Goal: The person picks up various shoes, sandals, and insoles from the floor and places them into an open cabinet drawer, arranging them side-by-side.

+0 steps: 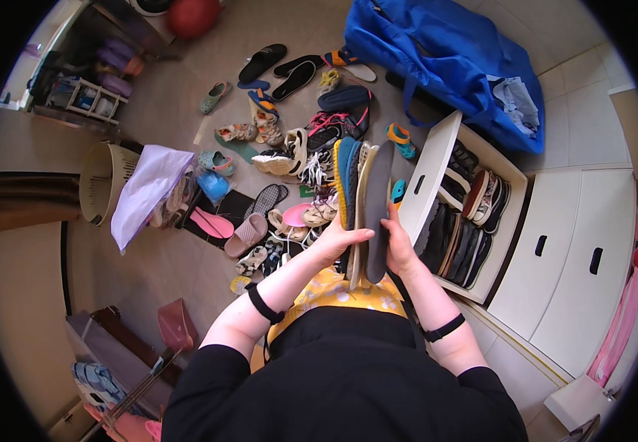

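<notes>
A stack of several shoe insoles (358,182) stands on edge between my two hands, above my lap. My left hand (343,238) grips it from the left, the thumb lying across the edges. My right hand (399,240) holds the right side, against a grey insole (378,215). Yellow, blue and beige insoles make up the rest. Beyond the stack, black-and-white sneakers (291,154) and other shoes lie on the floor. To the right is an open white drawer (512,221), where pairs of shoes stand in rows.
Left of the shoes stand a beige plastic basket (95,182) and a pale purple bag (150,190) over more shoes. A large blue bag (435,50) lies behind the drawer. Pink insoles (212,222), slippers and clogs are scattered about. A red dustpan (177,326) is at lower left.
</notes>
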Available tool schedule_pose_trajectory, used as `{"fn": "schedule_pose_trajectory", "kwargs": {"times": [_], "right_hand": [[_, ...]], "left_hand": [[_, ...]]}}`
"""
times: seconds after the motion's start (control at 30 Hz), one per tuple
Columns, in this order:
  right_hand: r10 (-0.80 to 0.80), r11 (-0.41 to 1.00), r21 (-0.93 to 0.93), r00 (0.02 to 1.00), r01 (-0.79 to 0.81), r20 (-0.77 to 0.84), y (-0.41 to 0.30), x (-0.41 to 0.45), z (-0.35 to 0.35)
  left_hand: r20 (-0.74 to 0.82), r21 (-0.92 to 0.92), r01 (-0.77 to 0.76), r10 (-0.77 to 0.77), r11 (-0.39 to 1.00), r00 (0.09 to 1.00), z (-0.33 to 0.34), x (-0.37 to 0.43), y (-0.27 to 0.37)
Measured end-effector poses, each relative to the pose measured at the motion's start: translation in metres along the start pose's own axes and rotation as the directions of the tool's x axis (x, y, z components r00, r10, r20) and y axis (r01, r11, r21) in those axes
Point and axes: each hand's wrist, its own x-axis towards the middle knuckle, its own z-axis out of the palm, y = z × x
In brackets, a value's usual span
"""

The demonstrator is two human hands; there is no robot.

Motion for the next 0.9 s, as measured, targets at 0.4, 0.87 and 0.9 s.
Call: {"fn": "schedule_pose_trajectory", "kwargs": {"times": [0.4, 0.87, 0.9], "right_hand": [[0.095, 0.994, -0.055, 0.995, -0.095, -0.002, -0.018, -0.018, -0.030], [-0.026, 0.793, -0.591, 0.961, -0.147, -0.274, 0.013, 0.007, -0.040], [-0.081, 0.696, -0.705, 0.962, -0.134, -0.262, 0.019, 0.006, -0.046]], "left_hand": [[0.110, 0.006, 0.067, -0.067, 0.998, 0.992, 0.014, 0.010, -0.020], [-0.386, 0.795, 0.233, 0.170, 0.561, 0.907, -0.159, 0.016, -0.109], [-0.399, 0.716, 0.313, -0.003, 0.624, 0.917, -0.192, 0.013, -0.112]]}}
